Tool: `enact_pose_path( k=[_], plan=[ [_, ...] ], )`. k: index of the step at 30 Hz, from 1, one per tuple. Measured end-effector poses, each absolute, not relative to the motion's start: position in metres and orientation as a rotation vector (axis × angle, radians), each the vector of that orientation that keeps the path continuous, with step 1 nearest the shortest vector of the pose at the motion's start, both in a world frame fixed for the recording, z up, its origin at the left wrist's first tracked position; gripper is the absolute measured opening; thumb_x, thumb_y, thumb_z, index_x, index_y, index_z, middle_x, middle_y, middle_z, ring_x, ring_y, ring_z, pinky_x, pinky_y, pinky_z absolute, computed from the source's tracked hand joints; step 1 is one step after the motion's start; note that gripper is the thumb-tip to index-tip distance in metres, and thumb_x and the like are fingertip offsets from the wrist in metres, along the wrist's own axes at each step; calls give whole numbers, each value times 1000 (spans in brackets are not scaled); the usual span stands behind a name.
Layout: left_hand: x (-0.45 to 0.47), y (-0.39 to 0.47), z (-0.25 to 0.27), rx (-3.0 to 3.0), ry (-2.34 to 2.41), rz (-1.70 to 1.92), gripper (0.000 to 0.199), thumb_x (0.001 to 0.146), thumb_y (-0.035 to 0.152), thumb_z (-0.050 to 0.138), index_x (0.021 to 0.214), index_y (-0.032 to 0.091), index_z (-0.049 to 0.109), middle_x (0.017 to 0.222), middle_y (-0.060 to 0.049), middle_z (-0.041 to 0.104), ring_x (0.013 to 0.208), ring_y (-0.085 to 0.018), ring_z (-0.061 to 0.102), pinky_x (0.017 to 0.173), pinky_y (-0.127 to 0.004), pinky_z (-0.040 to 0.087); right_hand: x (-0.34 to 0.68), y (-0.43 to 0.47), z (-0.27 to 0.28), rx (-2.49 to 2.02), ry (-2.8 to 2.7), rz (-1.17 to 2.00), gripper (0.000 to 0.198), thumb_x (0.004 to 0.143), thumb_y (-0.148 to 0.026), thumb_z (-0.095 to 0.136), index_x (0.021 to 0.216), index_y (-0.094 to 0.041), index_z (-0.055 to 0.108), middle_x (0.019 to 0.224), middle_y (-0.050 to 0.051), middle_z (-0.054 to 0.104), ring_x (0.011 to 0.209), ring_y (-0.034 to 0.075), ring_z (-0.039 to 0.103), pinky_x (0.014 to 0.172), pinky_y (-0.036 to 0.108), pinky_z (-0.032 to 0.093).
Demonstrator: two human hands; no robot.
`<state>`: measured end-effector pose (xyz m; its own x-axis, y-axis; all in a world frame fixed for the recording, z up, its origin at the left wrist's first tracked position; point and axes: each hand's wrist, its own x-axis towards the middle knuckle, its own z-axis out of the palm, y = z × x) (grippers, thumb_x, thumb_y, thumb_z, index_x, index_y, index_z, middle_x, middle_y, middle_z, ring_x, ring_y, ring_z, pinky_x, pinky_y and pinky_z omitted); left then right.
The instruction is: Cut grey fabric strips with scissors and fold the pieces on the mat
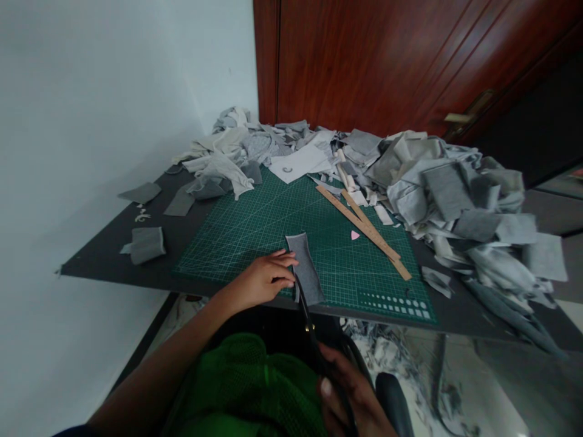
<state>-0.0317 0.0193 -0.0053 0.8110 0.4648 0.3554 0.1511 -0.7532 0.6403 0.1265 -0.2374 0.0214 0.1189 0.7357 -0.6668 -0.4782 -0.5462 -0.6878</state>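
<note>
A narrow strip of grey fabric (307, 273) lies on the green cutting mat (255, 218) near the table's front edge. My left hand (268, 274) rests at the strip's left side, fingers stretched out and fingertips touching its edge. In my right hand (350, 391), below the table edge, are dark scissors (309, 328) with a brass-coloured pivot. Their blades point up and away from me, reaching the lower left part of the strip beside my left fingertips. Whether the blades are parted is hard to make out.
Two wooden rulers (359, 221) lie crossed on the mat, near a pink triangular piece of chalk (354, 235). Heaped grey fabric (437, 182) covers the right; paler scraps (228, 152) pile at the back left. A folded grey piece (146, 244) sits at left, beside the white wall (113, 91).
</note>
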Motion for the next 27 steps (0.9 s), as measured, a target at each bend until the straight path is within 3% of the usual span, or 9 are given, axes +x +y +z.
enact_pose_path(
  k=[10,16,27],
  plan=[
    [-31,20,-5,2365,445,691,16,95,19,67,89,23,80,120,-5,78,127,-21,66,124,-44,35,126,-237,14,-1393,-372,1615,74,73,-67,85,132,-26,67,78,1,67,47,7,42,47,21,34],
    [-31,20,-4,2369,461,675,17,95,17,66,89,24,80,126,-6,76,129,-22,65,124,-46,36,131,-235,18,-1386,-330,1608,73,69,-67,87,125,-24,70,64,-7,54,43,4,38,44,19,32],
    [-32,20,-6,2378,471,667,16,94,17,67,90,25,80,122,-5,77,129,-22,65,124,-45,37,135,-226,20,-1333,-294,1645,76,70,-65,88,127,-22,64,67,-7,59,41,3,44,42,16,27]
  ],
)
